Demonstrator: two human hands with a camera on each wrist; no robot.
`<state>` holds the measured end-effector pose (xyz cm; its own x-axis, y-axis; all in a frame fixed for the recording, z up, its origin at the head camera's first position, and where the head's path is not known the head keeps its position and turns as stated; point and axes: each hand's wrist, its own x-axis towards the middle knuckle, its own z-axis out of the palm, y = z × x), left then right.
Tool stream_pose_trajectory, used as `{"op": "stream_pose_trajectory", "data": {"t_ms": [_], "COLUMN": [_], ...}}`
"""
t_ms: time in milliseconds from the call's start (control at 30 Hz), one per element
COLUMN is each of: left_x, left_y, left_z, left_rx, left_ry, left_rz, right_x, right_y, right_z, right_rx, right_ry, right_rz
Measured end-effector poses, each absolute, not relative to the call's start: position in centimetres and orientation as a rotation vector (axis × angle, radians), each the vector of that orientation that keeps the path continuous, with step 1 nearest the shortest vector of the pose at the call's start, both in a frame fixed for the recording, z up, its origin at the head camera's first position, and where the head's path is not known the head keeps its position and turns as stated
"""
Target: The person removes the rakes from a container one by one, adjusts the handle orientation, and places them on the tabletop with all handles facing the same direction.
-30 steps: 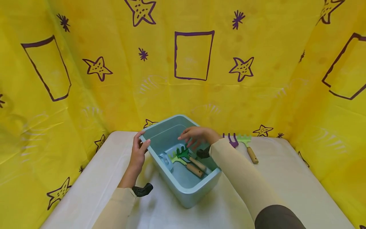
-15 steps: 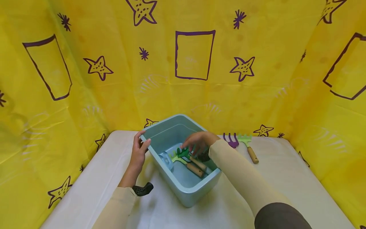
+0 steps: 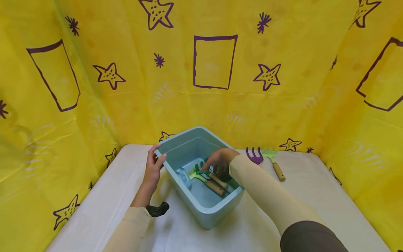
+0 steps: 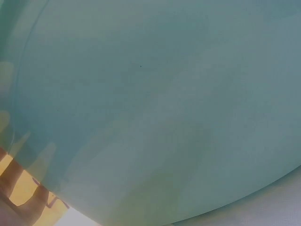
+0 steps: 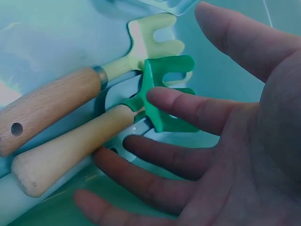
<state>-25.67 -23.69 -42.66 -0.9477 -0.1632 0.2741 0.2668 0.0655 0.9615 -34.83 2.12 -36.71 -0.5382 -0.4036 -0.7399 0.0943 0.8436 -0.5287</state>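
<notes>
A pale blue plastic bin [image 3: 207, 209] stands at an angle on the white surface. My left hand [image 3: 153, 172] grips its left rim, thumb at the edge; in the left wrist view the bin wall fills most of the picture. Inside lie a light green hand rake [image 3: 215, 188] and a dark green hand rake [image 5: 153, 77], both with wooden handles. My right hand [image 3: 222, 159] reaches into the bin with spread fingers. In the right wrist view its index fingertip overlaps the dark green head, and the other fingertips lie near that rake's handle. Nothing is pinched.
A light blue plastic piece [image 3: 183, 176] lies along the bin's left inner wall. Right of the bin are a purple hand fork [image 3: 255, 157] and another light green rake [image 3: 278, 171]. A yellow patterned cloth [image 3: 214, 112] walls in the back and sides.
My right hand has moved lower into the bin, its index finger coming down to the dark green rake head. My left hand stays on the rim.
</notes>
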Motion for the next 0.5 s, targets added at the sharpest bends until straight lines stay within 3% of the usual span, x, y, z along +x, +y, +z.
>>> {"op": "stream_pose_trajectory", "data": {"t_ms": [500], "left_x": [-25.54], "left_y": [-23.64], "left_z": [-42.59], "left_rx": [-0.091], "left_ry": [-2.040], "left_rz": [-1.953], "right_x": [-34.34], "right_y": [1.77], "right_z": [-36.70], "right_rx": [-0.305], "right_ry": [2.033], "right_rz": [-0.495]}}
